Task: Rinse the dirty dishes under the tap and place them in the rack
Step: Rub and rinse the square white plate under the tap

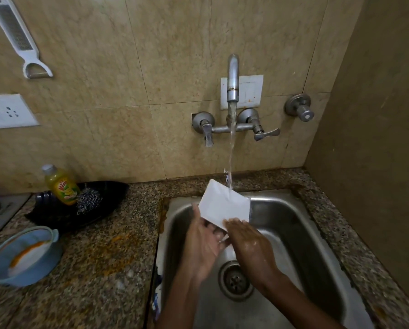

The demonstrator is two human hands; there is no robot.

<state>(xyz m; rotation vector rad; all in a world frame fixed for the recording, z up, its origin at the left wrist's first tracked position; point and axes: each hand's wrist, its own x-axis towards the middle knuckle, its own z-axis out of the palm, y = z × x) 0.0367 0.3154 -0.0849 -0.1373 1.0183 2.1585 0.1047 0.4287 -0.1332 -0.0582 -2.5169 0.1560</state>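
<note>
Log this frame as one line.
stage: rinsing | object: white square plate under tap stream | left hand: holds plate | right hand: rubbing it | over steel sink

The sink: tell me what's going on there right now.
A person is rinsing a white square dish under the running tap, over the steel sink. The left hand holds the dish from below, and the right hand lies across its near edge, fingers straight. Nothing shows a rack yet.
</note>
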